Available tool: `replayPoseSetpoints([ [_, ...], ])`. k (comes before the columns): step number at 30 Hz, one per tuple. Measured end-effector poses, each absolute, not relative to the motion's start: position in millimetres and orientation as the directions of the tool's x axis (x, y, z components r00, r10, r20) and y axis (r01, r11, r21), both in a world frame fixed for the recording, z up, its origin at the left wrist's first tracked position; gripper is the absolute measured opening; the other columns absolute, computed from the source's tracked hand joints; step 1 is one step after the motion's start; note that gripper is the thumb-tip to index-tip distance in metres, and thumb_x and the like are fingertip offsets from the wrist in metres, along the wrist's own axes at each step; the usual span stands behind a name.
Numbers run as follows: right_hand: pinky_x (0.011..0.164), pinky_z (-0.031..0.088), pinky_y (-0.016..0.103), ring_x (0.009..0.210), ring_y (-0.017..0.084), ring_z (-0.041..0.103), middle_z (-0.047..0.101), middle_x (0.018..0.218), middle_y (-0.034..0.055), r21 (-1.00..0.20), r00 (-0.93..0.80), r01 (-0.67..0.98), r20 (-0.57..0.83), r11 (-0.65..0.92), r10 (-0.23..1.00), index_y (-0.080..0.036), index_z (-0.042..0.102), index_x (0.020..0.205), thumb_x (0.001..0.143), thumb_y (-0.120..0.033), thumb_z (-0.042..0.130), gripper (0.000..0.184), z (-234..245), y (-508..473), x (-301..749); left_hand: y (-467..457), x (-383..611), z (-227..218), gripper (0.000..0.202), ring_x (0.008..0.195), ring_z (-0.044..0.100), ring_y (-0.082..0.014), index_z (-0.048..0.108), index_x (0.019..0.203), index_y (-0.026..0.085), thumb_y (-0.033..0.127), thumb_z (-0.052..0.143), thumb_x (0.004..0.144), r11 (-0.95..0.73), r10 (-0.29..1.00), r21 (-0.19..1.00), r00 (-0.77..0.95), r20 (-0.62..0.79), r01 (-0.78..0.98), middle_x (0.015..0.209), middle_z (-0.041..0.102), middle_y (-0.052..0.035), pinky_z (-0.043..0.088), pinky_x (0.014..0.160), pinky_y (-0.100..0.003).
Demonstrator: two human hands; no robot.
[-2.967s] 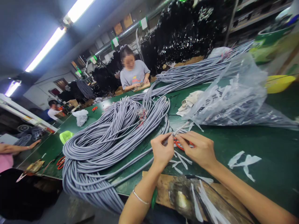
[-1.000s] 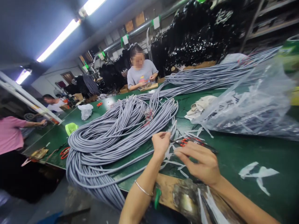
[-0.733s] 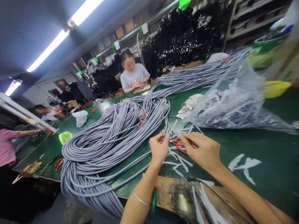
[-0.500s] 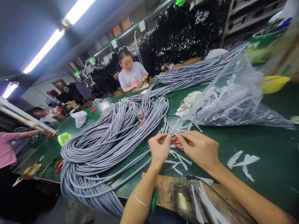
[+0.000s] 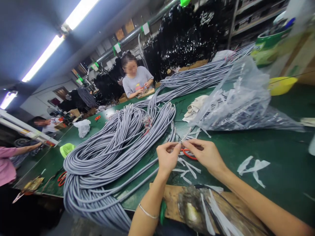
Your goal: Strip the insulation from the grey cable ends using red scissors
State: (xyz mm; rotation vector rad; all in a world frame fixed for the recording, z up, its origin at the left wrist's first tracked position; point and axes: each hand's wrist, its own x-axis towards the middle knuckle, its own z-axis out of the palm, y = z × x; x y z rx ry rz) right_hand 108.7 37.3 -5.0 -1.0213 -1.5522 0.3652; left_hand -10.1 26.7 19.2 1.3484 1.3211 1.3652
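Note:
My left hand (image 5: 167, 157) pinches the end of a grey cable (image 5: 147, 165) that runs back to the big grey cable bundle (image 5: 110, 147) on the green table (image 5: 278, 144). My right hand (image 5: 205, 153) pinches the same cable tip from the right, fingertips meeting the left hand's. Red-handled scissors (image 5: 188, 153) lie on the table just under my right hand. White scraps of stripped sheath (image 5: 189, 168) lie below both hands.
A clear plastic bag of scraps (image 5: 241, 101) sits at the right, a cloth (image 5: 195, 106) beside it. A worn wooden board (image 5: 194, 205) lies at the near edge. More white scraps (image 5: 253, 165) are at right. One person sits across the table; others work at left.
A second ago my right hand was lower and apart from the left; it has come back up to the cable tip. The view has shifted slightly.

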Motion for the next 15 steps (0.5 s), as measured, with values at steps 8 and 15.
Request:
replayPoseSetpoints([
  [8,0.049,0.044,0.023,0.045,0.012,0.053,0.06,0.05,0.0005,-0.252,-0.096,0.446,0.94,0.859,0.326,-0.018,0.063,0.063,0.083,-0.021,0.054,0.022,6.1,13.4,91.0,45.0,-17.6,10.9,0.023,0.044,0.045,-0.0079,0.07,0.064,0.008,0.03,0.065,0.067,-0.064,0.97,0.993,-0.228,0.085,0.098,0.046,0.053,0.0014,0.036,0.044,-0.019],
  [15,0.051,0.043,0.021,0.05,0.012,0.059,0.064,0.059,0.0016,-0.427,0.063,0.664,0.85,0.614,0.522,-0.019,0.063,0.067,0.086,-0.025,0.048,0.025,2.5,24.5,102.4,42.4,-23.0,17.0,0.044,0.039,0.025,-0.0037,0.068,0.065,0.008,0.052,0.06,0.069,-0.072,0.989,0.995,-0.128,0.079,0.062,0.042,0.032,0.0079,0.021,0.039,-0.018],
])
